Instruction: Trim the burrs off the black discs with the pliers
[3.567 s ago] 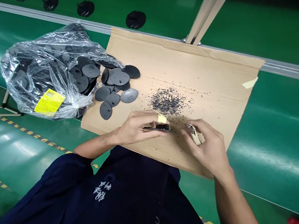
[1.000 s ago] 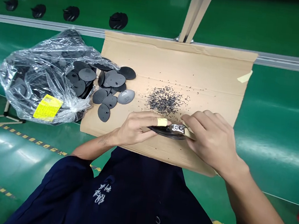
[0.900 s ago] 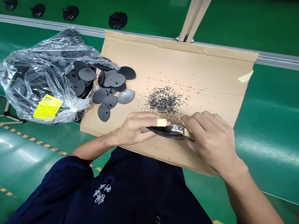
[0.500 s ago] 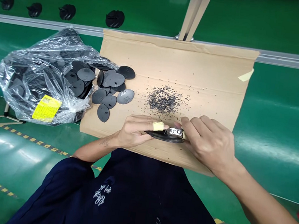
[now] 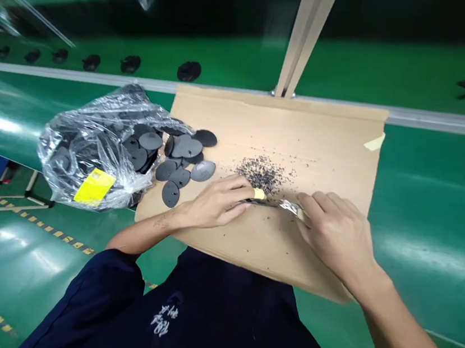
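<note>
My left hand (image 5: 223, 202) pinches a thin black plastic oval piece (image 5: 270, 203), seen nearly edge-on, with yellow tape around one finger. Closed around a pale handle, my right hand (image 5: 336, 229) holds what look like metal nippers (image 5: 289, 206). Their shiny head meets the right end of the piece; the jaws are too blurred to make out. Just beyond both hands, a heap of small black plastic bits (image 5: 261, 173) is scattered over the cardboard sheet (image 5: 337, 153). Several loose black oval pieces (image 5: 181, 177) lie left of the heap.
A clear plastic bag (image 5: 92, 140) of black ovals, with a yellow label (image 5: 94, 186), lies at the left. Behind the cardboard run a metal rail (image 5: 434, 121) and an upright post (image 5: 311, 37). Dark parts (image 5: 189, 71) sit on the green surface beyond.
My view has tilted up, showing more of the far side. The oval piece has turned from a broader face to nearly edge-on, and my right hand has drawn slightly away to the right.
</note>
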`<action>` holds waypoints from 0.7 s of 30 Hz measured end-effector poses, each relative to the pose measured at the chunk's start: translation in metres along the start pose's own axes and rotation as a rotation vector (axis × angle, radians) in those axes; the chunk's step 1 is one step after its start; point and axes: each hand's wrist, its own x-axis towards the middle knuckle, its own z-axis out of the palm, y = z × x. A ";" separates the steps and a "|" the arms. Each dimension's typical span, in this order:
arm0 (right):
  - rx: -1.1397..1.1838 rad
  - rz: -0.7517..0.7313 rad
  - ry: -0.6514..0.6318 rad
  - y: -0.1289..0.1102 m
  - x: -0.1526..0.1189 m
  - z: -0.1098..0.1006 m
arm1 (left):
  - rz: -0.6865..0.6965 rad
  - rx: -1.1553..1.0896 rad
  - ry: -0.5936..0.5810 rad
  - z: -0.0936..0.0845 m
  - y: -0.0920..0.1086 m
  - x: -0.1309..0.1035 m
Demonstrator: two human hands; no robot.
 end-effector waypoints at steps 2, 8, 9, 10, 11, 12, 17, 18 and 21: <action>0.093 0.060 0.030 0.009 -0.012 0.001 | -0.087 -0.065 0.020 -0.010 -0.019 0.014; 0.402 0.243 0.085 0.004 -0.047 0.012 | -0.248 0.146 0.223 -0.062 -0.110 0.109; 0.433 0.262 0.088 0.000 -0.051 0.012 | -0.281 0.279 0.196 -0.070 -0.122 0.126; 0.457 0.280 0.095 -0.005 -0.055 0.011 | -0.317 0.402 0.155 -0.077 -0.133 0.141; 0.473 0.296 0.106 -0.009 -0.061 0.009 | -0.345 0.490 0.116 -0.082 -0.140 0.154; 0.484 0.315 0.126 -0.012 -0.067 0.006 | -0.360 0.547 0.085 -0.085 -0.146 0.163; 0.550 0.527 0.295 -0.016 -0.112 -0.007 | -0.238 0.570 0.077 -0.070 -0.136 0.172; 0.583 0.590 0.310 -0.017 -0.120 -0.008 | -0.184 0.560 0.059 -0.060 -0.129 0.172; 0.715 0.749 0.315 -0.018 -0.128 -0.006 | 0.033 0.493 -0.107 -0.017 -0.098 0.182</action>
